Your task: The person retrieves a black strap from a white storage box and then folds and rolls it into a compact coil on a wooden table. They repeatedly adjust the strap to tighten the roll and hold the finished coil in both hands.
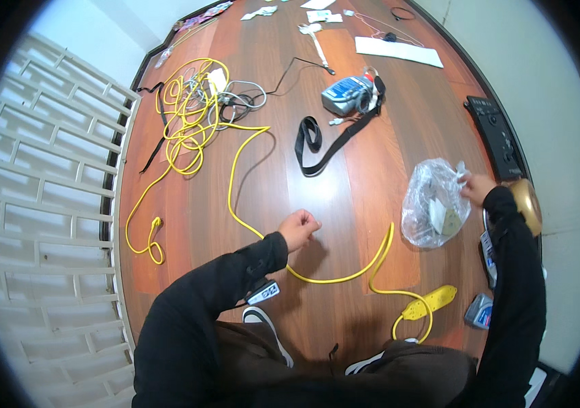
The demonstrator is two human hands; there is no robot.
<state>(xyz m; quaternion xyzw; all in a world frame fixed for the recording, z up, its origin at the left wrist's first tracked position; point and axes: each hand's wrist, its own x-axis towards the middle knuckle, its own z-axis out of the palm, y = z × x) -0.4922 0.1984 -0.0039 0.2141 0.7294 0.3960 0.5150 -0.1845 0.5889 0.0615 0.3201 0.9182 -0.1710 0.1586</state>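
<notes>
At the right, my right hand (pixel 478 188) pinches the gathered top of a clear plastic bag (pixel 418 204). Through the film a white piece and a greenish flat piece show inside the bag, too blurred to name. My left hand (pixel 299 230) is over the middle of the floor, its fingers curled together with nothing visible in them. Beneath my left wrist runs a yellow extension cord (pixel 331 280), which ends in a yellow power strip (pixel 439 301) near my feet.
A tangle of yellow cord (pixel 184 146) and grey cables lies far left beside a white lattice panel (pixel 45 211). Farther ahead sit a grey-blue box-shaped device (pixel 348 94) and a black strap (pixel 331 163). A black panel (pixel 497 136) and a gold round object (pixel 526 207) stand along the right wall.
</notes>
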